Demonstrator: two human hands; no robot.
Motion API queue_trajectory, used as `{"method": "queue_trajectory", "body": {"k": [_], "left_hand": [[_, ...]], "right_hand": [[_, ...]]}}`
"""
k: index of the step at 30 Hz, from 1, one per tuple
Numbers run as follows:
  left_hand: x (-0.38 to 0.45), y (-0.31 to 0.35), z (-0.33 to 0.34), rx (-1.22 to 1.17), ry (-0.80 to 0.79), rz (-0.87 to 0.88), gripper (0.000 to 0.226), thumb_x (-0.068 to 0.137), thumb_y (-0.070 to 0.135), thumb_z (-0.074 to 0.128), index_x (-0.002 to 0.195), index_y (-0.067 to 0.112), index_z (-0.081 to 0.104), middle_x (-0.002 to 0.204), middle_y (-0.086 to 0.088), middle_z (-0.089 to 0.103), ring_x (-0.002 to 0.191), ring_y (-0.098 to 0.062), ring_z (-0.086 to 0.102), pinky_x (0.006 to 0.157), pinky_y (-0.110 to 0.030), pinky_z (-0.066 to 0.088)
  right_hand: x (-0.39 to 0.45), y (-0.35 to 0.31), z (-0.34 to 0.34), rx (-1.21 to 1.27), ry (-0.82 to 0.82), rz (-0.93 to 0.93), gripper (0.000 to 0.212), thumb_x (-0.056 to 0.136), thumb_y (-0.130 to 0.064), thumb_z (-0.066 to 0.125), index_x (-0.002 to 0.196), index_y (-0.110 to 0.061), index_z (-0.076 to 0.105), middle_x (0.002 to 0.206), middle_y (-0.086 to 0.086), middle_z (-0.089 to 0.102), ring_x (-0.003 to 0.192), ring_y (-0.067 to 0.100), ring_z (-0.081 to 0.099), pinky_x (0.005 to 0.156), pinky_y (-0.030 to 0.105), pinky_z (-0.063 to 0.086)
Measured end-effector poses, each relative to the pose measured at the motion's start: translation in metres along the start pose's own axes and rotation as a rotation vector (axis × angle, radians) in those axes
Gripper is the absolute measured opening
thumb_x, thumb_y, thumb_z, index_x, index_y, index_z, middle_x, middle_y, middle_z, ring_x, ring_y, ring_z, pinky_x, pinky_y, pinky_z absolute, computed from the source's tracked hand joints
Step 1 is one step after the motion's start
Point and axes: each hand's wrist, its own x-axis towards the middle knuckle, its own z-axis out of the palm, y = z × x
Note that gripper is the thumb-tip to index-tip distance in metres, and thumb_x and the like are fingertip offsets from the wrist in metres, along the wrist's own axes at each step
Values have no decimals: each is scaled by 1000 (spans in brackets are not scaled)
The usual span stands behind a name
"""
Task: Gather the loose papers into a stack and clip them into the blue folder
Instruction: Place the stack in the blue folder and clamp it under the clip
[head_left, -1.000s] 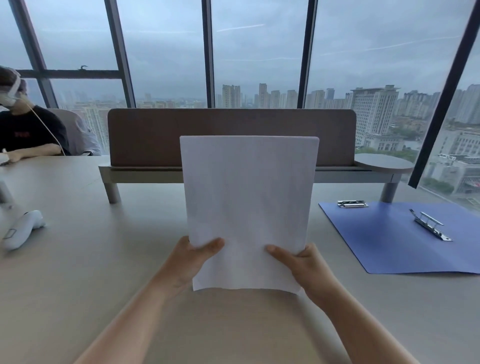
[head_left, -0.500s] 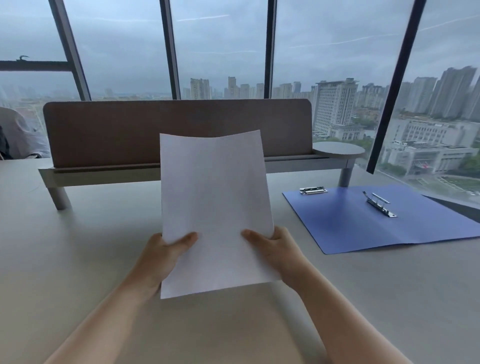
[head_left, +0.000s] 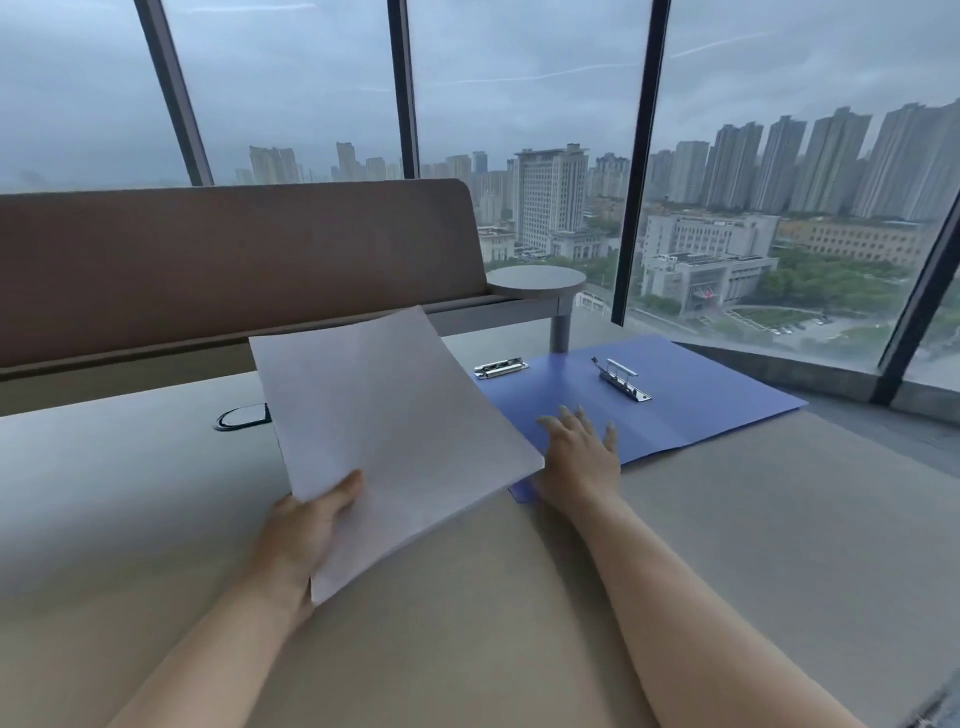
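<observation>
The stack of papers (head_left: 384, 431) is off the table (head_left: 727, 545), tilted, pinched at its near left corner by the left hand (head_left: 306, 525): thumb on top, fingers underneath and out of sight. It looks light and thin, and with only one corner held the sheets will likely sag and fan; the far edge is unsupported. Loose sheets slide on one another, so a firmer hold would be along a long edge, or with a second hand under the opposite side. The stack's right corner overlaps the near left corner of the blue folder (head_left: 691, 410), which lies open and flat on the table to the right.

The right hand (head_left: 576, 452) holds nothing; its grip is spread flat, palm down, fingers extended on the folder's left panel, apparently to steady it. The thin cover will probably slip on the smooth table unless pressed. Two metal clips are on the folder: one (head_left: 501, 367) at the far left corner, another (head_left: 623, 381) near the centre fold; the second looks raised. Beyond stand a padded bench (head_left: 234, 260) and windows
</observation>
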Motion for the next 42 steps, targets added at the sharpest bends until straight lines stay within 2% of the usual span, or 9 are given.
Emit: {"method": "queue_trajectory", "body": {"k": [6, 10, 14, 18, 23, 29, 34, 38, 42], "left_hand": [[5, -7, 47, -16, -52, -21, 12, 89, 14, 69, 100, 12, 72, 99, -2, 77, 89, -22, 73, 75, -31, 54], [6, -8, 65, -32, -64, -23, 11, 88, 12, 69, 99, 10, 71, 105, -8, 75, 92, -26, 72, 76, -32, 57], [5, -4, 60, -51, -78, -28, 16, 88, 12, 68, 103, 7, 71, 101, -8, 76, 81, -22, 74, 67, -30, 61], [4, 2, 33, -75, -62, -16, 17, 88, 13, 68, 105, 12, 71, 99, -4, 78, 87, -23, 74, 69, -33, 60], [-2, 4, 5, -74, -54, -23, 9, 90, 12, 68, 97, 15, 72, 96, -3, 79, 86, -21, 74, 74, -34, 55], [-8, 13, -34, 18, -45, -36, 22, 90, 18, 68, 109, 8, 71, 103, -6, 78, 87, -23, 75, 66, -29, 57], [-23, 28, -84, 74, 15, 1, 13, 88, 17, 70, 98, 9, 73, 89, -3, 79, 80, -25, 75, 61, -32, 57], [-33, 37, -124, 97, 53, 2, 18, 85, 19, 72, 102, 11, 75, 99, -5, 78, 93, -28, 73, 80, -39, 56], [-44, 41, -159, 103, 105, 8, 21, 84, 18, 73, 103, 9, 74, 102, -8, 78, 90, -26, 74, 76, -36, 55]], "right_hand": [[-3, 0, 1, -157, -226, -51, 87, 80, -72, 53, 155, -40, 25, 163, -5, 28, 153, 20, 18, 123, 49, 1], [-32, -29, -9, 7, -30, -163, 46, 61, -55, 71, 104, -45, 58, 120, -16, 62, 121, 15, 54, 98, 37, 46], [-58, -60, 0, -2, -131, -508, 46, 96, -40, 40, 139, -27, 50, 145, 2, 51, 139, 29, 40, 115, 41, 29], [-52, -57, -10, 101, -25, -463, 30, 94, -30, 50, 122, -24, 59, 124, -1, 63, 120, 26, 54, 95, 35, 43], [-58, -60, 10, 35, -76, -444, 36, 89, -57, 40, 112, -35, 58, 120, -11, 65, 117, 23, 54, 91, 38, 42], [-93, -108, 17, 208, -54, -496, 23, 80, -54, 50, 78, -31, 47, 78, -18, 56, 83, 13, 54, 70, 35, 48], [-132, -172, 33, 229, -127, -568, 19, 84, -52, 49, 87, -34, 46, 88, -13, 59, 86, 16, 55, 72, 38, 51], [-157, -219, 48, 234, -226, -650, 28, 88, -53, 46, 113, -42, 49, 114, -14, 61, 109, 23, 57, 85, 42, 51], [-177, -242, 52, 226, -247, -680, 35, 91, -51, 43, 124, -40, 51, 127, -12, 60, 121, 23, 51, 90, 37, 46]]}}
